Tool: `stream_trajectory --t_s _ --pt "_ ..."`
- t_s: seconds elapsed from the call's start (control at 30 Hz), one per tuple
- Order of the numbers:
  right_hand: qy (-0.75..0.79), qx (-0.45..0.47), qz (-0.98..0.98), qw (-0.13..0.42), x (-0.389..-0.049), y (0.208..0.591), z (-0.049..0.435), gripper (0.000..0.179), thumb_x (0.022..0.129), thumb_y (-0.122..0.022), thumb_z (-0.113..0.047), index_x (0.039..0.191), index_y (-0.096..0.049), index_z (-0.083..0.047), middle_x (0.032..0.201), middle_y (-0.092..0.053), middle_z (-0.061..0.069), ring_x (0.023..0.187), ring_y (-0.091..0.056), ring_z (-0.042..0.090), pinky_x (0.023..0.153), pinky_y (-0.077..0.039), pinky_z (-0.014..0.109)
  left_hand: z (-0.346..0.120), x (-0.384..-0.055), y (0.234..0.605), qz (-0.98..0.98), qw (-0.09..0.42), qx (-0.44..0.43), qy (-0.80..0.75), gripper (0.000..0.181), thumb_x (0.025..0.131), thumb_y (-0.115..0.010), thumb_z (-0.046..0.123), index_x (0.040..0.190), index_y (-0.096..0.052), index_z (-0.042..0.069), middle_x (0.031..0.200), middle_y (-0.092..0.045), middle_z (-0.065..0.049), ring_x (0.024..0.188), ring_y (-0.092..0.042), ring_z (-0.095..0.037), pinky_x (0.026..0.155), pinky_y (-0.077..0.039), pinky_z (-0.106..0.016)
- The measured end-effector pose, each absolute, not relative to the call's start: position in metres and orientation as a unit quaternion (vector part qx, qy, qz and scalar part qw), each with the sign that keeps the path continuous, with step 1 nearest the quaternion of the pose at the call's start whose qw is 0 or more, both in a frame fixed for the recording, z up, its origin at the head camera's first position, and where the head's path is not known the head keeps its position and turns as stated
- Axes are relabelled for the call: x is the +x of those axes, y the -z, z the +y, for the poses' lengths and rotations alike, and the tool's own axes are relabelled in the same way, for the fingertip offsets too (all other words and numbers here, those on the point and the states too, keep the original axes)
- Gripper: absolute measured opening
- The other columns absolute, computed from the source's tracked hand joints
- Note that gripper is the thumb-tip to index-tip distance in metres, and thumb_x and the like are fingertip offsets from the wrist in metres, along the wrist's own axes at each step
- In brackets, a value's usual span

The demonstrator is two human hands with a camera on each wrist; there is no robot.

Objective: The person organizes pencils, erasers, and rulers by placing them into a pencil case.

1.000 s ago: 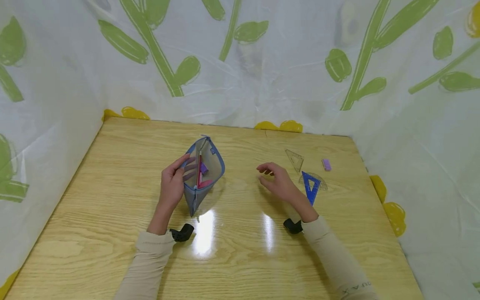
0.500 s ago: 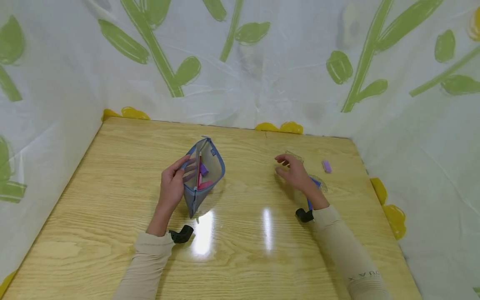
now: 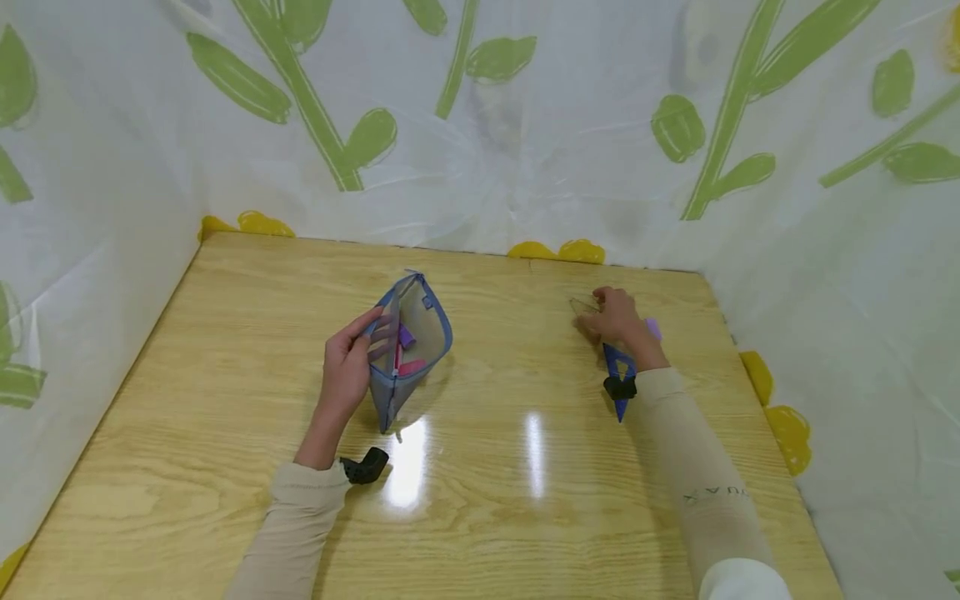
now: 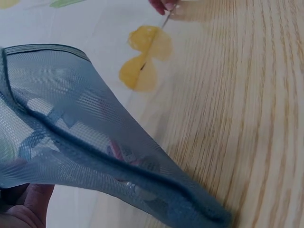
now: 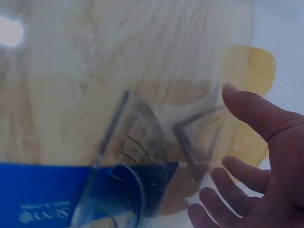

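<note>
My left hand (image 3: 348, 358) holds a blue mesh pencil pouch (image 3: 384, 396) by its left wall, several fingers inside the unzipped mouth. A red pencil (image 3: 397, 357), a purple item (image 3: 406, 337) and a pink item (image 3: 411, 367) lie within it. Over at the right, my right hand (image 3: 621, 318) hovers at a clear set square (image 3: 581, 306), thumb and fingers apart; contact is unclear. Below that hand lies a blue set square (image 3: 618, 363), partly covered by the wrist. A clear protractor (image 5: 137, 147) overlaps the blue one in the right wrist view.
A purple eraser (image 3: 654, 328) lies just right of my right wrist, partly hidden. The wooden table (image 3: 480, 533) ends at white cloth walls (image 3: 570, 167) with painted green leaves, behind and on both sides. Black wrist mounts (image 3: 364, 467) stick out inward from the sleeves.
My right hand has moved right and away from me, from the middle of the table to the clear set square. My left hand and the pouch have stayed nearly still.
</note>
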State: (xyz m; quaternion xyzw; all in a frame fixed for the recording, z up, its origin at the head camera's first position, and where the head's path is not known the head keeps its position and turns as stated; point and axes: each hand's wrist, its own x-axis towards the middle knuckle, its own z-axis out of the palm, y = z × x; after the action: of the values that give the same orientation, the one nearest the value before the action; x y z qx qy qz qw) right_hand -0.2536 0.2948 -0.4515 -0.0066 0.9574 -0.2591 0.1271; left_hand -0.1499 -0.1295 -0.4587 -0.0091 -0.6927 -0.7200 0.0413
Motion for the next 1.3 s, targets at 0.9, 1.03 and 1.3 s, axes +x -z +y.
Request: stream_trajectory --t_s 0.9,1.03,1.3 --pt "0.250 0.042 0.952 0.169 -0.256 0.450 0.283 0.060 0.097 -0.067 -0.026 0.139 -0.049 0.012 0.135 -0.051 0.031 0.123 -0.051 0.045 0.104 -0.049 0.055 -0.132 -0.148 0.457 -0.689 0.037 0.006 0.723 0.048 0.105 -0.025 -0.003 0.146 -0.050 -0.005 0.140 -0.057 -0.026 0.126 -0.058 -0.042 0.101 -0.055 -0.040" --pt "0.257 0.041 0.950 0.173 -0.254 0.450 0.282 0.059 0.097 -0.067 -0.026 0.138 -0.050 0.012 0.135 -0.051 0.032 0.122 -0.052 0.044 0.102 -0.050 0.054 -0.133 -0.148 0.458 -0.688 0.036 0.005 0.724 0.048 0.105 -0.025 -0.003 0.146 -0.051 -0.004 0.140 -0.057 -0.026 0.126 -0.058 -0.042 0.100 -0.056 -0.037" --pt "0.326 0.040 0.932 0.156 -0.249 0.451 0.280 0.058 0.096 -0.069 -0.021 0.140 -0.048 0.010 0.130 -0.056 0.031 0.105 -0.064 0.040 0.088 -0.058 0.047 -0.133 -0.148 0.457 -0.684 0.040 0.003 0.729 0.048 0.105 -0.025 -0.003 0.146 -0.051 -0.004 0.139 -0.058 -0.027 0.125 -0.059 -0.042 0.098 -0.057 -0.034"
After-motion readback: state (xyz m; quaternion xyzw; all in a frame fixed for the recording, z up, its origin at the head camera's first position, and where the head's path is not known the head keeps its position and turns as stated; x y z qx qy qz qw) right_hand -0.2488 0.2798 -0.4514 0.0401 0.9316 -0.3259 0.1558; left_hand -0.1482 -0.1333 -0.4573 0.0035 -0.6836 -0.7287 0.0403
